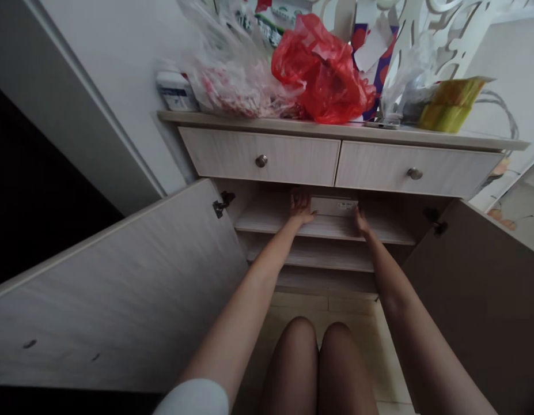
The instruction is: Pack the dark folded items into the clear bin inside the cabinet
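Observation:
A low white box point(329, 206) with a small printed label lies on the upper shelf point(267, 220) inside a cabinet. At its left end is my left hand point(300, 207), fingers stretched along the side and thumb near the front lower corner. My right hand point(360, 221) presses against the box's right end, its fingers partly hidden behind the edge. The box is held between both hands. Its back part is lost in the shadow of the cabinet.
Open doors flank me, the left door point(132, 300) and right door point(478, 300). Above are two closed drawers point(267, 147). On the top point(267, 123) sit a red plastic bag point(321, 75), a clear bag point(236, 80), a white jar point(177, 91) and a yellow package point(452, 104). Lower shelves point(327, 253) sit beneath.

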The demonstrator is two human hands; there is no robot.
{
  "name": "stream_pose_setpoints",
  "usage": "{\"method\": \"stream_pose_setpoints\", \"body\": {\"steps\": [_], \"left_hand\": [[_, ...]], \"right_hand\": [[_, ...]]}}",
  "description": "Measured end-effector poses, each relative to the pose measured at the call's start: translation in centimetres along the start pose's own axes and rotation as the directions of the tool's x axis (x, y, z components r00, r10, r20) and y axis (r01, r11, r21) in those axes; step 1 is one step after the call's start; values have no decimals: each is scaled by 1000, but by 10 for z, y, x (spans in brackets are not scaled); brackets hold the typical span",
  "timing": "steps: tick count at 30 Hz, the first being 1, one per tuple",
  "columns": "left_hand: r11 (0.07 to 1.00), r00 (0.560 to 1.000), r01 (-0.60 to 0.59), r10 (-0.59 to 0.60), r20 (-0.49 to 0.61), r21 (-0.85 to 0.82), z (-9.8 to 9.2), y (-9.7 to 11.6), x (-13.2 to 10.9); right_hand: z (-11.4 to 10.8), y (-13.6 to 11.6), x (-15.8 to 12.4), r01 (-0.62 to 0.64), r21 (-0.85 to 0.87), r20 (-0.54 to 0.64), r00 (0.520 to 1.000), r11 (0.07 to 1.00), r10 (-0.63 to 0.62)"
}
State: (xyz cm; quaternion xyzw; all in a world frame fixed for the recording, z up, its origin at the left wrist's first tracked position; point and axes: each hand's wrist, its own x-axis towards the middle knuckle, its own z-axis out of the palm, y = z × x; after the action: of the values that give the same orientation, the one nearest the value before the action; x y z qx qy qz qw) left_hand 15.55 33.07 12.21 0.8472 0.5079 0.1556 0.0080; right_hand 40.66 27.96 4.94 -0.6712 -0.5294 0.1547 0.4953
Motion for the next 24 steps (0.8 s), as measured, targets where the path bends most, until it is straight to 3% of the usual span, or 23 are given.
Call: {"method": "stream_pose_setpoints", "body": {"steps": [4, 10, 17, 24], "left_hand": [[1000, 999, -10, 9, -39, -12, 8, -20, -8], [998, 992, 55, -59, -111, -32, -5, -57, -32], [973, 976, 171, -146, -160, 156, -31, -108, -75], [924, 961, 242, -184, -208, 298, -46, -139, -103]], "right_hand": [[29, -5, -5, -113, 45, 29, 993, 993, 112], [60, -24, -35, -65, 59, 119, 991, 996, 58], [96, -68, -63, 37, -13, 284, 958, 999, -32], [129, -103, -86, 94, -37, 357, 931, 995, -74]]}}
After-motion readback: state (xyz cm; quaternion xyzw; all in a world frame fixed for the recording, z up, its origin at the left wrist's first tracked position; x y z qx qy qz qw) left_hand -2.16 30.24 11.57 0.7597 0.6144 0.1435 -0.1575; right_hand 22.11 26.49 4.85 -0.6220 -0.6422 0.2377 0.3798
